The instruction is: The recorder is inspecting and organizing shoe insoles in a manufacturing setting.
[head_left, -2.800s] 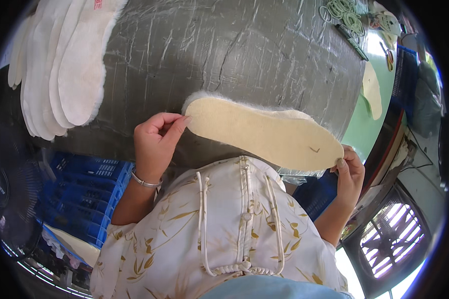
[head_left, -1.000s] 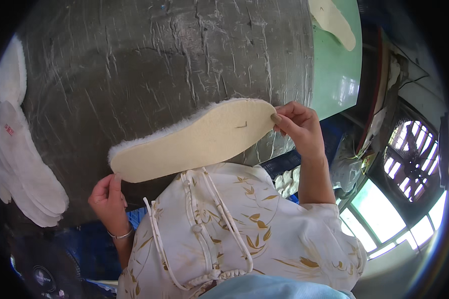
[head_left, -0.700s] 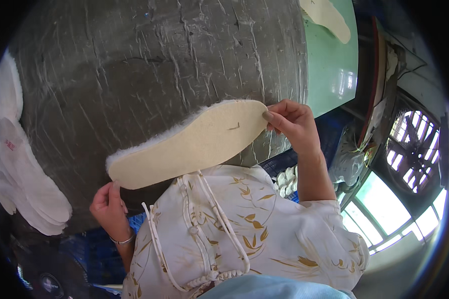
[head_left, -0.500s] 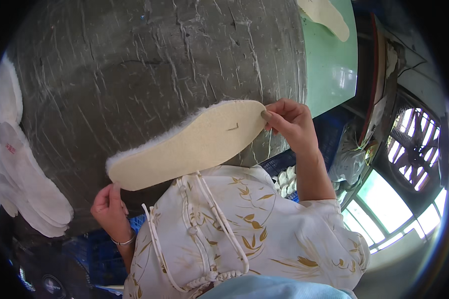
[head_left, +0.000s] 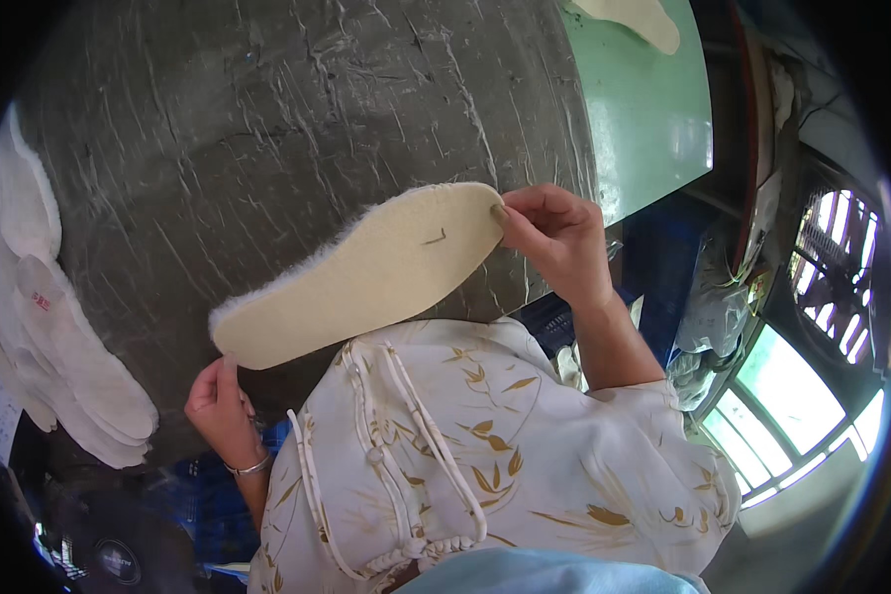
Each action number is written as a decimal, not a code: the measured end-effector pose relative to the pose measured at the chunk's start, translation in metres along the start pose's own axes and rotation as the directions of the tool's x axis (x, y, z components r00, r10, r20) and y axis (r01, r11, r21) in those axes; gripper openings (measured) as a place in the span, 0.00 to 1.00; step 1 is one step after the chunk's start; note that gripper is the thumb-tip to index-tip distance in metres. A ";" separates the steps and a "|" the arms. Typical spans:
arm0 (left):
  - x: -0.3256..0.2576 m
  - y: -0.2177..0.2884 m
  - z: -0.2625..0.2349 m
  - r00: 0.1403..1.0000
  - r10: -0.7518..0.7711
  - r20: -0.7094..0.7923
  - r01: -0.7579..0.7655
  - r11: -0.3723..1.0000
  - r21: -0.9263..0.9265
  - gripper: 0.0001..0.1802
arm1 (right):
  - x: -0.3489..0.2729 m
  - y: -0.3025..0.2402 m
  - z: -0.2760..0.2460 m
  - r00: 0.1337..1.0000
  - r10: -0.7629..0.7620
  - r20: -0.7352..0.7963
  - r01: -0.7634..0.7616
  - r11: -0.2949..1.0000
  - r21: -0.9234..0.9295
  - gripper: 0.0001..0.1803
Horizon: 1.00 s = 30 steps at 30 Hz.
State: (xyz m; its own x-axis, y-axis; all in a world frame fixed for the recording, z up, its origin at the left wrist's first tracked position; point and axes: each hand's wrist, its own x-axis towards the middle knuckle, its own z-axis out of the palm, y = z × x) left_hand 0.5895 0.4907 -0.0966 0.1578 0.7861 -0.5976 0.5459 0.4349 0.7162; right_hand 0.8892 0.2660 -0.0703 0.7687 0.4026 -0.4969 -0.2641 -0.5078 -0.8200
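Across the grey table [head_left: 297, 119], with a white pile [head_left: 89, 381] at its left and a green surface [head_left: 648, 114] at its right, the cream insole [head_left: 356, 282] lies slantwise near the body, its left end pinched in the left hand's [head_left: 222, 408] fingertips, its right end in the right hand's [head_left: 561, 243].

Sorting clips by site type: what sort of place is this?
Probably a small workshop that handles insoles. Clues: a fleece-edged insole held in two hands, overlapping white insoles at the left, and a broad, scuffed dark work surface.
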 end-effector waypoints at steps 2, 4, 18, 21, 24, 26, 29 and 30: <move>0.001 -0.001 0.001 1.000 0.004 -0.004 -0.004 1.000 0.007 0.07 | -0.001 0.005 -0.002 0.999 -0.050 0.005 0.050 0.999 -0.020 0.05; 0.002 -0.003 0.001 0.999 0.033 0.002 -0.033 0.999 0.006 0.08 | -0.001 0.012 -0.004 0.998 -0.069 0.006 0.069 0.998 -0.008 0.05; 0.004 0.000 0.005 0.988 0.154 -0.012 -0.152 0.983 0.099 0.09 | 0.008 0.023 -0.036 0.975 -0.080 0.206 0.054 0.990 0.130 0.14; 0.001 0.003 0.007 0.981 0.191 -0.021 -0.189 0.980 0.068 0.12 | 0.009 0.017 -0.038 0.958 -0.072 0.279 0.041 0.992 0.116 0.15; 0.004 -0.007 0.008 0.872 0.475 -0.116 -0.444 0.869 0.218 0.14 | 0.013 0.017 -0.039 0.938 -0.072 0.339 0.041 0.994 0.097 0.14; -0.014 0.003 0.028 0.711 0.685 -0.158 -0.604 0.710 0.362 0.21 | 0.017 0.018 -0.037 0.925 -0.059 0.376 0.035 0.997 0.070 0.15; -0.056 0.042 0.084 0.411 0.866 0.285 -0.866 0.272 0.420 0.29 | 0.016 0.023 -0.036 0.914 -0.073 0.400 0.038 0.995 0.093 0.14; -0.067 0.052 0.106 0.350 0.846 0.402 -0.913 0.212 0.349 0.31 | 0.016 0.024 -0.035 0.914 -0.083 0.397 0.039 0.992 0.118 0.14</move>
State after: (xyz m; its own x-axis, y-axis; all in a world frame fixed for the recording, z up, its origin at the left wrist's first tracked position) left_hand 0.6949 0.4141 -0.0573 0.8478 0.4667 0.2519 0.2590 -0.7788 0.5714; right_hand 0.9156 0.2339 -0.0885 0.4932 0.7128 -0.4987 -0.3007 -0.3982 -0.8666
